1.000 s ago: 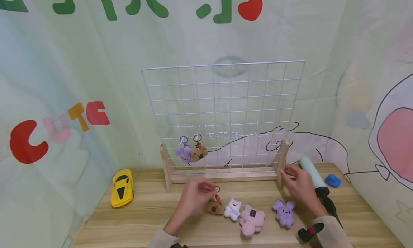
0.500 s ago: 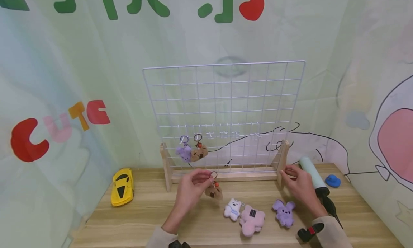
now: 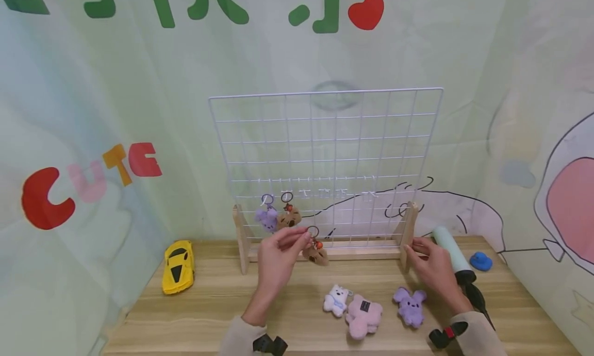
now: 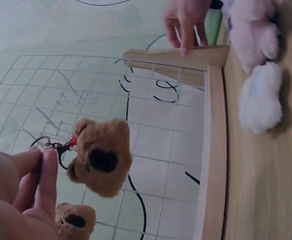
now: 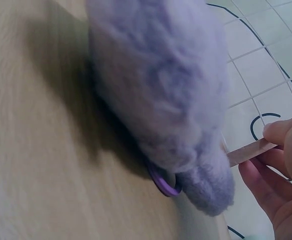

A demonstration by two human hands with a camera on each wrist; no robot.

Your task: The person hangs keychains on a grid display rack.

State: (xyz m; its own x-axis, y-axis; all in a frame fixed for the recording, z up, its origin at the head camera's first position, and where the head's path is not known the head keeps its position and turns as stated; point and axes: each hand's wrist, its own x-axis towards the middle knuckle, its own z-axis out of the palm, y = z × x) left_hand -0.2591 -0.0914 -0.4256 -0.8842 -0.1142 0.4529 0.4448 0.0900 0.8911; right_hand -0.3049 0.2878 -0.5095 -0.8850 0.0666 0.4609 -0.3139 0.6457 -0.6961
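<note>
My left hand (image 3: 278, 255) pinches the ring of a brown plush keychain (image 3: 315, 254), which hangs in the air before the lower part of a white wire grid rack (image 3: 331, 139). In the left wrist view the keychain's dark-nosed plush head (image 4: 105, 157) dangles from a clasp and red bead beside my fingertips. A purple plush keychain (image 3: 267, 219) and another brown plush keychain (image 3: 289, 217) hang from hooks at the rack's left. My right hand (image 3: 433, 266) grips the rack's right wooden foot (image 3: 408, 232) between thumb and fingers.
On the table lie a white bear plush (image 3: 335, 300), a pink plush (image 3: 364, 316) and a purple plush (image 3: 410, 307). A yellow toy car (image 3: 178, 267) is at the left. A pale green cylinder (image 3: 451, 253) and a blue rubber duck (image 3: 481, 261) sit right of my right hand.
My left hand has lifted the brown plush keychain off the table and carried it up towards the rack's hooks. My right hand stays on the wooden foot.
</note>
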